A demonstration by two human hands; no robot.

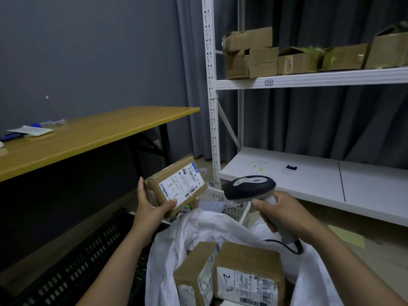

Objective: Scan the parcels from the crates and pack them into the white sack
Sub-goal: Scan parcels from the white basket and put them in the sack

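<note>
L hand (152, 206): grips small brown cardboard parcel (176, 186), white label up, above crate.
R hand (280, 210): wrapped round grey-black handheld scanner (251, 187), head twd parcel.
White sack (198, 235): open below hands, two brown boxes (231, 274) inside.
White plastic crate (223, 198): behind sack, contents prob. unclear.

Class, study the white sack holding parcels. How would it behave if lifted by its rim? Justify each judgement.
Probably floppy: the white sack has a crumpled, folded rim, not a stiff one. Likely bottom-heavy when lifted, since at least two cardboard parcels lie inside. The parcels may shift, as they sit loosely at different angles.
</note>
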